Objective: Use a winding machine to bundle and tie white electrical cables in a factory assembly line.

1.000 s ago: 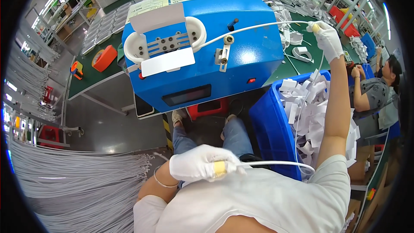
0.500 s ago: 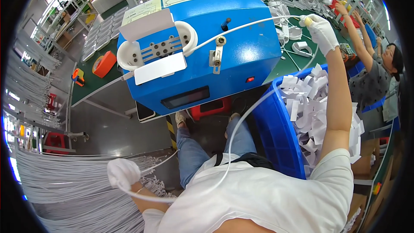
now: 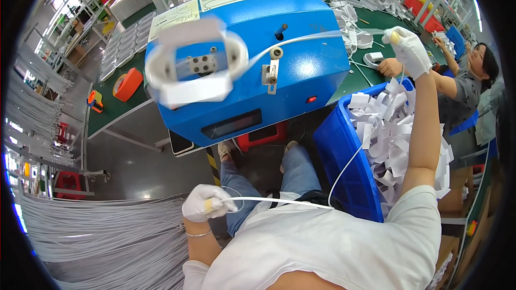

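the left hand (image 3: 207,203), low and near, pinches a white cable (image 3: 290,200) that runs right across the person's white shirt (image 3: 328,241). the right hand (image 3: 410,52), raised at the far right, has its grip pressed together on white cable too; from there it stretches left to the motion-blurred white winding fixture (image 3: 196,94) on the blue winding machine (image 3: 317,83). the machine stands on the green table (image 3: 119,111). near right, a blue bin (image 3: 336,153) holds white pieces (image 3: 392,129); near left lie bundled white cables (image 3: 107,225).
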Motion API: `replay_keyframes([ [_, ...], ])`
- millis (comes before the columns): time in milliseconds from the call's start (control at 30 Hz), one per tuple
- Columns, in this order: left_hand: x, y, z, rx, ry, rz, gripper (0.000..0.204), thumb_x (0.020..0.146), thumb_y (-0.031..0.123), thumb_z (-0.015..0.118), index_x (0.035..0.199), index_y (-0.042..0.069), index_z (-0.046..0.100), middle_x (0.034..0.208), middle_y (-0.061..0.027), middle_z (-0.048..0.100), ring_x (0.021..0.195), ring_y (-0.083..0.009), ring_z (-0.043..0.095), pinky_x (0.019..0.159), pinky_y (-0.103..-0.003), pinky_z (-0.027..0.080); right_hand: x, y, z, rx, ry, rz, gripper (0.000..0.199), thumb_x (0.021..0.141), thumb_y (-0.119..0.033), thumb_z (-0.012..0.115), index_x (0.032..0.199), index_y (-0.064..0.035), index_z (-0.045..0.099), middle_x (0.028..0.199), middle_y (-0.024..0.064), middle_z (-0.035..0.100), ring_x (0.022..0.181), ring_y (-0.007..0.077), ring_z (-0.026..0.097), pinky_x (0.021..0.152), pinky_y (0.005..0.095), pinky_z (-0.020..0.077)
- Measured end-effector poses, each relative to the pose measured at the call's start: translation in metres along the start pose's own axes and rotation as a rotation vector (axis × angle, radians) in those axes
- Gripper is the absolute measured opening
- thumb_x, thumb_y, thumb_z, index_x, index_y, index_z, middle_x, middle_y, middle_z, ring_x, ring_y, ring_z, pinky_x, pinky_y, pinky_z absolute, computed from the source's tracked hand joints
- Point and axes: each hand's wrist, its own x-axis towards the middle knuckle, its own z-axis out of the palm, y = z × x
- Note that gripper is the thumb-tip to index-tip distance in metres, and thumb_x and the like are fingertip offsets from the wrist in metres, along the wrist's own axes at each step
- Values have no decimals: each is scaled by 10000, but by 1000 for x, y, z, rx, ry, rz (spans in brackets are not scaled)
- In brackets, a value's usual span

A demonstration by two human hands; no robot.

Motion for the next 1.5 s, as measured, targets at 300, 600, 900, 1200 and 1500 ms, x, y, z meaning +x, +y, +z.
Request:
replay_keyframes([
  [300,43,-7,28,106,-220,-447,269,890,192,623,1029,-37,642,655,2,533,513,-50,417,451,-199,298,-33,-90,111,-145,-252,-367,221,821,-246,659,729,-47,681,660,-34,556,589,56,459,519,206,352],
  [600,67,-38,46,285,-297,-647,328,913,239,591,1121,-14,612,791,-12,584,672,-69,525,597,-204,435,-38,-106,134,20,-305,-239,182,814,-223,687,723,-66,681,636,-55,530,540,18,390,475,190,289],
  [900,84,-63,44,297,-266,-435,474,916,186,562,1334,5,432,1173,-113,578,1071,-167,537,960,-276,393,-56,-118,138,179,-372,-81,146,838,-179,664,792,-41,654,664,-2,599,387,17,395,333,166,250],
  [1200,96,-75,35,593,-216,-488,433,887,158,565,1283,-2,495,1176,-99,576,1072,-159,520,968,-297,389,-50,-103,138,209,-347,-75,155,873,-155,615,780,-33,632,688,18,609,362,25,392,320,174,252],
  [1500,127,-56,54,468,-108,-268,460,869,40,566,1317,25,461,1237,-101,557,1105,-187,545,984,-302,394,-62,-128,167,292,-386,-156,111,849,-124,638,816,-18,654,712,33,612,372,36,451,327,172,336],
])
